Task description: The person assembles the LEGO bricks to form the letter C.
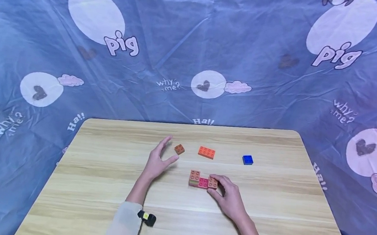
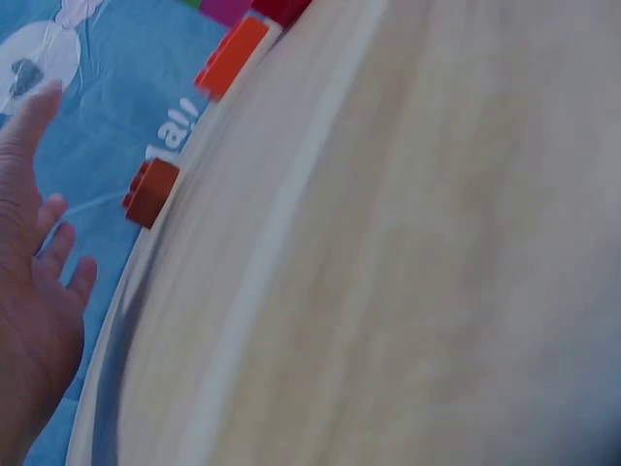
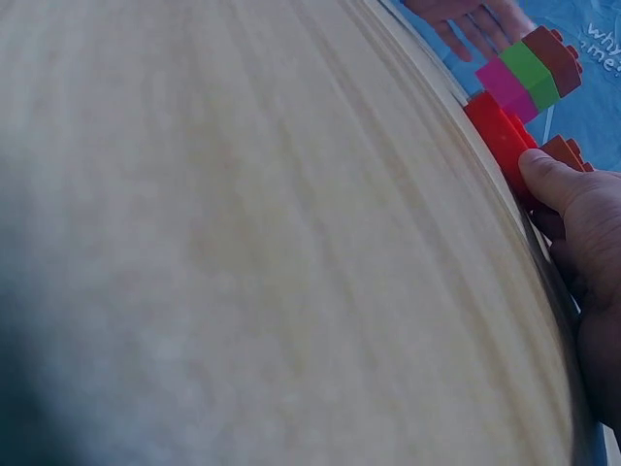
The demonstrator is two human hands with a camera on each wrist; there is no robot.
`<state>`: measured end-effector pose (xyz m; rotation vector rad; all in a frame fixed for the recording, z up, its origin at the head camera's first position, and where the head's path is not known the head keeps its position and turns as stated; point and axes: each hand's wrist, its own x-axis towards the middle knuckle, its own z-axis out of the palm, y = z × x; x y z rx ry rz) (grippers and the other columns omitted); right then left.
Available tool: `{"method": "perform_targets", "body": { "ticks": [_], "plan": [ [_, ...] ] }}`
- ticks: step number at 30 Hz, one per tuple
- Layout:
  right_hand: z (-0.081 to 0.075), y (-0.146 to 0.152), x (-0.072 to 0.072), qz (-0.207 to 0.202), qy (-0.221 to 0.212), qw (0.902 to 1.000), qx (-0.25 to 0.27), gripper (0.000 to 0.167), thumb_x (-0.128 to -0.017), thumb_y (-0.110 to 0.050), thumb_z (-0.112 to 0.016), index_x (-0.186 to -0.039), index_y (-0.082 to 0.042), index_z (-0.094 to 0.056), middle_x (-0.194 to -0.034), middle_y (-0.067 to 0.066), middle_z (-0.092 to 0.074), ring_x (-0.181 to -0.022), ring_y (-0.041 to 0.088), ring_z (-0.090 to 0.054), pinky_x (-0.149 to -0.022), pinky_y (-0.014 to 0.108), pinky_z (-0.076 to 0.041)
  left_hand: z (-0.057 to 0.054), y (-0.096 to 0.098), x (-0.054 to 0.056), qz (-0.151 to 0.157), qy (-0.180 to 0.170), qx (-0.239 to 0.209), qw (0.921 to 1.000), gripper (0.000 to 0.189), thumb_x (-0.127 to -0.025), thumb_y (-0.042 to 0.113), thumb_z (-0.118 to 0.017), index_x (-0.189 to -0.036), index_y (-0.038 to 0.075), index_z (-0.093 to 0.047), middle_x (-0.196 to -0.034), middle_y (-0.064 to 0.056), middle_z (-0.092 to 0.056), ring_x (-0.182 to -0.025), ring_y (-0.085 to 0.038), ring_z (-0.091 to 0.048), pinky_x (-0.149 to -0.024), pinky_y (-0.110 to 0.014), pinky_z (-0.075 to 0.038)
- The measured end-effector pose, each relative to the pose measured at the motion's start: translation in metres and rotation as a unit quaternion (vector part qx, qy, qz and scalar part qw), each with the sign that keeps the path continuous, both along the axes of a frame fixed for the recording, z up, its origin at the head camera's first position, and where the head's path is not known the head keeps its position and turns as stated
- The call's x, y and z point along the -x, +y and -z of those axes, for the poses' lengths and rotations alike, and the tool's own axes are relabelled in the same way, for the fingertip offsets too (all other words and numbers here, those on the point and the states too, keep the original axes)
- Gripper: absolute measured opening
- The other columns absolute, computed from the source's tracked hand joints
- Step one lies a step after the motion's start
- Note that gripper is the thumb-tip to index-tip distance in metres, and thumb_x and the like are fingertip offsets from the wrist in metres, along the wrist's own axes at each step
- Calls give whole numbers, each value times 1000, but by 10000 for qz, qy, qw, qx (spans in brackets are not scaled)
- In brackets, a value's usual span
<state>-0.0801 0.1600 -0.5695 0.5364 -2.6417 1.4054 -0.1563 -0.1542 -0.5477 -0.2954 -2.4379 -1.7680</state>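
My right hand [image 1: 229, 198] pinches the right end of a joined brick build between thumb and fingers. The build has a red base brick [image 3: 497, 136]. On its left end rises a stack with a magenta brick [image 3: 506, 89], a green brick [image 3: 532, 73] and a brown brick [image 1: 195, 174] on top. Another brown brick [image 1: 213, 183] sits on the right end, beside my right fingertips. My left hand [image 1: 157, 163] holds nothing, its fingers spread and thumb apart, just left of a loose brown brick [image 1: 179, 149] in the head view.
An orange brick [image 1: 207, 152] lies behind the build, and a small blue brick [image 1: 248, 160] lies farther right. The wooden table [image 1: 97, 169] has its far edge against a blue printed cloth [image 1: 171, 25], which hangs behind and at both sides.
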Motion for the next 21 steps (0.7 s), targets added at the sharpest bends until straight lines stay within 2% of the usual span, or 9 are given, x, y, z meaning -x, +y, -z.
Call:
{"method": "perform_targets", "body": {
  "ticks": [1, 4, 8, 11, 15, 18, 21],
  "plan": [
    [0, 0, 0, 1, 3, 10000, 6, 49, -87, -17, -88, -133, -15, -70, -125, 4, -74, -118, 27, -70, -107, 51, -54, 1, -1, 4, -15, -21, 27, 10000, 92, -91, 13, -85, -165, 6, -31, -168, -11, -39, -156, -31, -35, -130, -45, -24],
    [1, 1, 1, -22, 14, 10000, 20, 49, -87, -17, -88, -133, -14, -70, -125, 4, -74, -118, 26, -70, -108, 50, -54, 5, -5, 11, -83, -188, 177, 9996, 103, -89, 16, -87, -168, 11, -22, -171, -9, -35, -157, -31, -34, -132, -44, -20],
    [1, 0, 2, -47, 10, 10000, 29, 49, -87, -18, -88, -133, -14, -70, -125, 4, -74, -118, 26, -70, -108, 50, -54, 7, -7, 18, -68, -401, 442, 9982, 109, -86, 19, -90, -170, 15, -19, -171, -8, -34, -157, -29, -33, -132, -45, -18],
    [1, 0, 3, -50, -8, 10000, 17, 48, -88, -18, -87, -133, -14, -71, -126, 4, -74, -119, 26, -70, -108, 50, -54, 7, -7, 22, -15, -472, 746, 9961, 104, -86, 22, -90, -167, 9, -26, -167, -10, -42, -155, -31, -37, -132, -47, -19],
    [0, 0, 3, -62, -65, 10000, 12, 48, -88, -18, -87, -133, -14, -70, -126, 4, -74, -120, 26, -69, -109, 50, -53, 8, -2, 27, 38, -380, 1254, 9914, 91, -87, 25, -89, -160, 1, -39, -155, -11, -57, -150, -33, -44, -133, -53, -12],
    [-1, 1, 2, -63, -100, 9999, 10, 48, -88, -18, -87, -133, -14, -70, -127, 4, -74, -121, 27, -69, -110, 50, -53, 9, 3, 28, 36, -248, 1521, 9880, 79, -89, 23, -87, -154, 1, -49, -147, -11, -64, -147, -34, -48, -132, -58, -6],
    [-2, 2, 1, -41, -104, 9999, 5, 49, -88, -18, -87, -133, -13, -71, -127, 5, -74, -120, 27, -70, -109, 50, -53, 10, 9, 29, -58, -105, 1701, 9854, 64, -90, 19, -86, -146, 2, -59, -144, -13, -66, -146, -34, -49, -131, -61, -8]
  ]
}}
